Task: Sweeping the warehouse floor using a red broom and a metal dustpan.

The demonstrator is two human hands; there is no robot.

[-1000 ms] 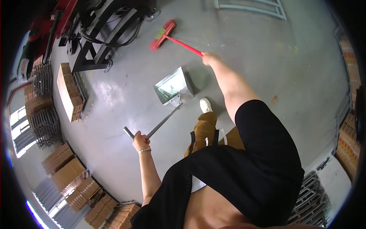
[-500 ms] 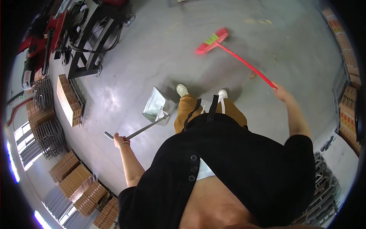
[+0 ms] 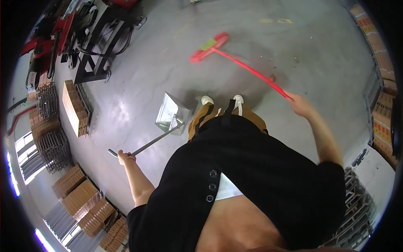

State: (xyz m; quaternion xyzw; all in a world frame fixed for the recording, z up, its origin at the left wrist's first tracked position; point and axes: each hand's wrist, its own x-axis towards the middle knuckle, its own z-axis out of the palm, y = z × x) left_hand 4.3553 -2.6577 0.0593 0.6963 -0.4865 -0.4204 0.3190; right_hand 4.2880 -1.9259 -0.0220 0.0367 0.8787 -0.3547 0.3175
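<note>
My right hand [image 3: 299,104] is closed round the upper end of the red handle of a broom [image 3: 252,70]. Its red head with a green patch is out ahead of me, slightly smeared by motion; whether the bristles touch the floor I cannot tell. In my left hand [image 3: 124,157] is the grey handle of a long-handled metal dustpan [image 3: 164,110]. The pan sits low to the left of my feet, its silvery inside facing up. Small bits of debris [image 3: 272,77] lie on the grey floor near the broom handle.
A black and red machine frame [image 3: 96,54] stands at the far left. Below it are a long carton [image 3: 75,108], stacked metal racks [image 3: 54,151] and piles of cardboard [image 3: 82,197]. More cartons [image 3: 384,117] line the right side, with metal frames [image 3: 352,210] at the lower right.
The broom head has swept to the left, and my right hand has moved left with the handle. My left hand and the dustpan have shifted slightly left. My feet have moved closer together.
</note>
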